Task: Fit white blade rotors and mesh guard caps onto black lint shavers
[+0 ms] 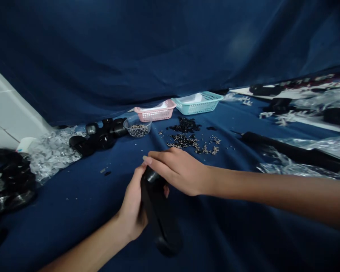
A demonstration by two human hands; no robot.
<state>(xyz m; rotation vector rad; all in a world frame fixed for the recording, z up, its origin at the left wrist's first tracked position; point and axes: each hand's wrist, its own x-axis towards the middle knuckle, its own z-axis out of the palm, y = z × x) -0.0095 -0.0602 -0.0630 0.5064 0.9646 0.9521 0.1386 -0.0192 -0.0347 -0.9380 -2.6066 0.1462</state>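
Part (160, 221), black and long with a rounded lower end, is held above a surface (96, 215) covered in blue cloth. Its upper side is wrapped by the closed left hand (132, 206); its top end is covered by the right hand (181, 170), fingers bent over it, so whether it is gripped there cannot be told. Beyond them are scattered screws (184, 141) and small black pieces (187, 124). Behind are set a clear bowl (149, 129), a pink basket (155, 115) and a teal basket (200, 108), backed by a blue curtain (144, 56). The left is crowded by black pieces (103, 139) and pale plastic (55, 155); the right, by a long black tool (272, 146) and clear wrapping (296, 169).
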